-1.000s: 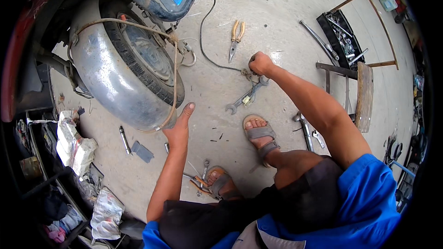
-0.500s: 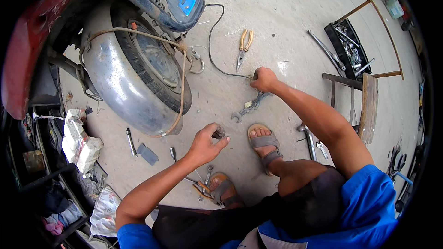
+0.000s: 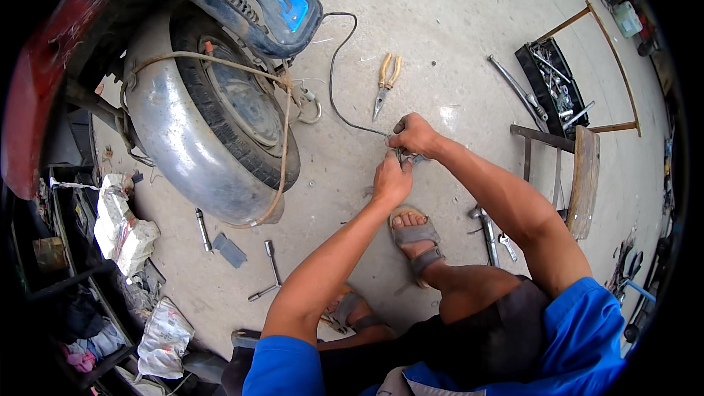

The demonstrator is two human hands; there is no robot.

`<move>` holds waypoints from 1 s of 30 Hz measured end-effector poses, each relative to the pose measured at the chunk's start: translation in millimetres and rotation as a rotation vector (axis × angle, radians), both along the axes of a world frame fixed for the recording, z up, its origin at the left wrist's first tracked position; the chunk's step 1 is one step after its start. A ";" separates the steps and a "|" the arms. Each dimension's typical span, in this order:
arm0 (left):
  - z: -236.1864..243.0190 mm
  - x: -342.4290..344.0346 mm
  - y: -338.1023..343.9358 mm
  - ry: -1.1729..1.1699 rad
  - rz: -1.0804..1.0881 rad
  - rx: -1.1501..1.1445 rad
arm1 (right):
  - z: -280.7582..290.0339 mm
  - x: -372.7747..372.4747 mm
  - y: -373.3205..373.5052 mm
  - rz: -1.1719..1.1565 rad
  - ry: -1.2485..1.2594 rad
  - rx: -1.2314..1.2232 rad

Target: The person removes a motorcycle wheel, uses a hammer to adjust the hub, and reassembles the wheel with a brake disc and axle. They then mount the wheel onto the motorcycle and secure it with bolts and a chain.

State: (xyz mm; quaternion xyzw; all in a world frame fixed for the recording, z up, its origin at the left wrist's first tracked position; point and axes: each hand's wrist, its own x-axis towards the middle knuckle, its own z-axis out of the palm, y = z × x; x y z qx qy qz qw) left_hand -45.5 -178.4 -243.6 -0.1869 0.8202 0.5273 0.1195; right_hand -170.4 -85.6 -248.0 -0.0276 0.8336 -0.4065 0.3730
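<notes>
Black cable (image 3: 339, 81) is what it's all about here. It runs from the scooter's rear, loops across the concrete floor (image 3: 455, 44) and ends right where both hands meet, just in front of the person's sandalled foot (image 3: 416, 238).

What's changed: a second ago the left hand (image 3: 392, 180) was flat on the floor down by the wheel, then half a second back it was curled up near the foot as if holding something small. Now it has come up to join the right hand (image 3: 415, 134), which hasn't really left that cable end the whole time. So it's gone from one-handed fiddling to two-handed work on the same spot.

The right hand is closed around the cable end, knuckles up. The left is pinched shut just beneath it, touching or nearly so. There's a bit of metal between them, but I can't tell what exactly, too small and covered by fingers.

My guess is the left went off to fetch a small part and the fitting at the cable end is now actually being worked on.

Orange-handled pliers (image 3: 386, 84) lie untouched nearby. The wheel (image 3: 220, 125) is off to the left and a tool tray (image 3: 554, 88) sits well off to the right.
</notes>
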 end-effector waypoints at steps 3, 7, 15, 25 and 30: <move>-1.2 -4.0 7.8 0.013 0.100 0.017 | 0.2 -0.3 -1.8 -0.107 0.013 -0.033; 22.9 4.8 24.9 0.043 -0.005 0.002 | -21.1 -10.6 0.2 -0.145 0.048 -0.028; 44.2 55.7 57.1 0.172 -0.761 0.114 | -34.9 -38.2 -5.0 -0.274 0.148 -0.035; 22.6 78.9 98.7 0.044 -1.072 0.289 | 54.8 -102.7 -12.2 -0.078 0.737 -0.197; 13.4 74.8 113.6 0.100 -1.123 0.390 | 95.7 -117.8 -44.0 0.213 0.896 -0.245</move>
